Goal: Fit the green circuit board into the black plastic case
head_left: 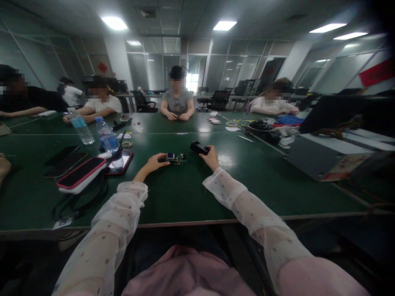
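Note:
Over the green table (173, 197), my left hand (155, 163) grips a small circuit board (178, 159) by its left end. A little square screen sits on the board, and green parts with a dark component show at its right end. To the right, my right hand (211, 158) has its fingers closed round a black rectangular plastic case (199, 146), tilted with its far end to the left. A short gap separates the board from the case. The fingertips under both objects are partly hidden.
Left of my hands lie a red-rimmed phone (121, 163), a white-and-pink device (82, 174) with cables, and dark phones (66, 160). Two water bottles (106, 135) stand behind. A grey metal box (327, 158) is at right, tweezers (246, 139) nearer the middle. Several people sit around.

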{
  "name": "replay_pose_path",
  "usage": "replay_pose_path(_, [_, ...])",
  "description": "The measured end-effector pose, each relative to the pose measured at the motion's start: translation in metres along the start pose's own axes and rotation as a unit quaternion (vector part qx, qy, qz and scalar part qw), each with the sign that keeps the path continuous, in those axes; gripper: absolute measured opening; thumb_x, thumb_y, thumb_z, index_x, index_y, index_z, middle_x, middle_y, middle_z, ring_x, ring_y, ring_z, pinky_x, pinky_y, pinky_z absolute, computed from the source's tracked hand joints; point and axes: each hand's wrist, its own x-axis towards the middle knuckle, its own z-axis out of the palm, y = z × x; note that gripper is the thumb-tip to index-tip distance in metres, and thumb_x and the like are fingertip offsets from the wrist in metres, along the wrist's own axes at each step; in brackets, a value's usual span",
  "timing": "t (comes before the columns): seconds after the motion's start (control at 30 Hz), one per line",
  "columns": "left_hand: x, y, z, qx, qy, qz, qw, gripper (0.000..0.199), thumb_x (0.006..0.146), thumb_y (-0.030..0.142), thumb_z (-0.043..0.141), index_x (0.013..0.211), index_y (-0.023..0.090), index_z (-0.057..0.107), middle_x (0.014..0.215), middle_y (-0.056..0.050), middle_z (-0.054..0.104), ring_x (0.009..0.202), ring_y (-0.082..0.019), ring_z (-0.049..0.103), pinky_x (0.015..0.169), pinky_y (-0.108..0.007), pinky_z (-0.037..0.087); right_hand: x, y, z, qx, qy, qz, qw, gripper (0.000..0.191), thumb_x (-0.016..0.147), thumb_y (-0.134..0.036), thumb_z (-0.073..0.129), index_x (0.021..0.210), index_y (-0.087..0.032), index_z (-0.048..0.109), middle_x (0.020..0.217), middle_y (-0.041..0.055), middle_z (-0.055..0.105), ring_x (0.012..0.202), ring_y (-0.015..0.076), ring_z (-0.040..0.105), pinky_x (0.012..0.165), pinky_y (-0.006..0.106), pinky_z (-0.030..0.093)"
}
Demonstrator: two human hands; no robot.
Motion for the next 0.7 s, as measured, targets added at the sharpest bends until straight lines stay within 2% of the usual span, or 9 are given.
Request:
replay_pose_path(0.37, [-0.0019, 0.0028, 0.0008, -0.012, 0.0, -0.005, 1.0, 0.06, 0.068, 0.052, 0.073, 0.119, 0.021, 0.062, 0.122, -0.009, 0.065, 0.115, -0.029, 0.059, 0.103, -0.047, 0.041, -0.0037, 0.0017, -0.0002, -0.02, -0.013, -0.006, 1.0, 0.055, 0.061, -0.021, 0.072, 0.11, -0.019, 0.048, 0.107, 0.0102, 0.059, 0.103, 0.0292, 0.058, 0.092, 0.049, 0.046])
replay_pose_path(0.57, [-0.0019, 0.0039, 0.0006, -0.027, 0.005, -0.019, 0.999, 0.062, 0.066, 0.051, 0.075, 0.118, 0.021, 0.063, 0.123, -0.009, 0.065, 0.115, -0.029, 0.059, 0.104, -0.047, 0.04, -0.0057, -0.0003, -0.0001, -0.032, 0.006, -0.025, 0.999, 0.059, 0.061, -0.025, 0.076, 0.111, -0.015, 0.048, 0.113, 0.0163, 0.056, 0.112, 0.0338, 0.052, 0.098, 0.054, 0.039])
replay_pose_path(0.7, [-0.0021, 0.0055, 0.0, -0.032, 0.004, -0.02, 0.999, 0.061, 0.065, 0.05, 0.076, 0.117, 0.02, 0.063, 0.122, -0.01, 0.066, 0.114, -0.028, 0.06, 0.103, -0.045, 0.041, -0.0051, 0.0014, -0.0005, -0.012, 0.008, -0.022, 1.0, 0.054, 0.061, -0.025, 0.077, 0.107, -0.017, 0.051, 0.11, 0.0144, 0.058, 0.109, 0.0328, 0.054, 0.096, 0.054, 0.04])
